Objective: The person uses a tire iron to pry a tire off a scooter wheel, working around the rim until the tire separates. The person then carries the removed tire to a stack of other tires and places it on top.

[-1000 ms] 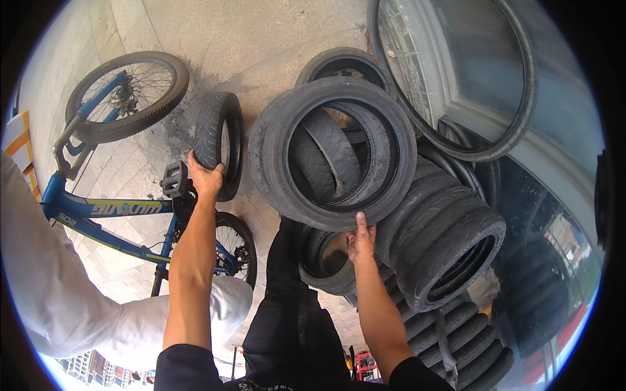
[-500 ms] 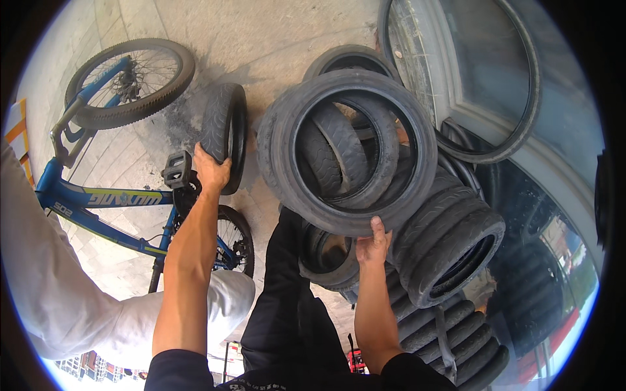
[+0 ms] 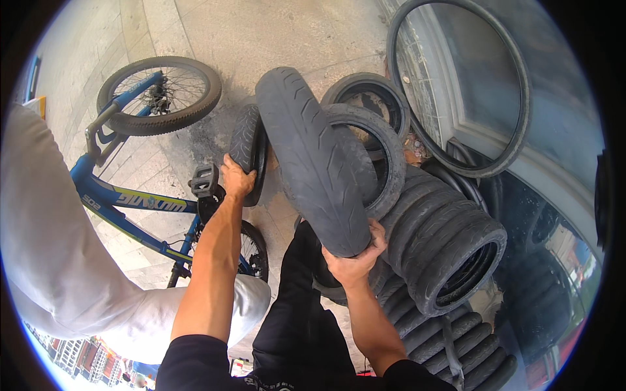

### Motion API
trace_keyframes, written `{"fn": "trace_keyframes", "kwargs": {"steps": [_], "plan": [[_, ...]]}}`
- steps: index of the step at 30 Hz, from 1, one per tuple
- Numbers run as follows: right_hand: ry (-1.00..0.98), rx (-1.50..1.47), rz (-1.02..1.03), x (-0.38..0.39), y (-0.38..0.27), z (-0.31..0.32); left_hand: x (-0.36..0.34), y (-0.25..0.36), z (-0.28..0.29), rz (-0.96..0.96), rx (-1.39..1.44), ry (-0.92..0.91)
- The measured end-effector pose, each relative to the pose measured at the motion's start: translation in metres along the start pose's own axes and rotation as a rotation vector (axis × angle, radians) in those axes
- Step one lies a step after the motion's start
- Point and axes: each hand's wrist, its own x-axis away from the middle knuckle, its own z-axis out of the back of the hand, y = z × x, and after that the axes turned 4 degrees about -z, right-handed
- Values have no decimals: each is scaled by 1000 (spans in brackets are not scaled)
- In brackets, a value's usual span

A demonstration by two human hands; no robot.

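My right hand (image 3: 357, 254) is closed around the lower end of a worn black tire (image 3: 313, 163). That tire is turned so its tread faces me, hiding its opening. A smaller black tire (image 3: 245, 137) with a grooved tread is gripped by my left hand (image 3: 237, 177), whose fingers lie over its near edge. It stands on edge just left of the larger tire. Behind the held tires, another tire (image 3: 393, 166) leans with its opening showing. A further tire (image 3: 401, 107) lies beyond it. The pedal (image 3: 204, 180) of a bicycle is close beside my left hand.
A blue bicycle (image 3: 140, 199) lies on the paving at left, its knobby wheel (image 3: 212, 107) at the far end. A person's pale trouser leg (image 3: 59, 254) is at the left. Several stacked tires (image 3: 450, 241) stand at right, and a thin tire (image 3: 521, 124) leans on the glass.
The larger tire in my right hand has turned from showing its open ring to showing its tread. The smaller tire remains in my left hand. The whole view has shifted slightly.
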Motion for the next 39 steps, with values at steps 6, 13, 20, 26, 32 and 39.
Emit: {"fn": "trace_keyframes", "kwargs": {"steps": [6, 13, 20, 26, 32, 39], "plan": [[-108, 21, 54, 0, 3, 9, -3, 4, -3, 33, 46, -7], [-72, 15, -227, -14, 4, 24, 10, 22, 6, -12, -11, 0], [52, -87, -524, -33, 7, 27, 11, 24, 6, -9, -20, -16], [117, -236, -614, -56, 22, 34, 10, 19, 7, -28, -37, -9], [145, -417, -685, -58, 40, 36, 13, 20, 7, -45, -43, 10], [193, -685, -793, -51, 45, 38, 9, 21, 12, -29, -46, 0]]}}
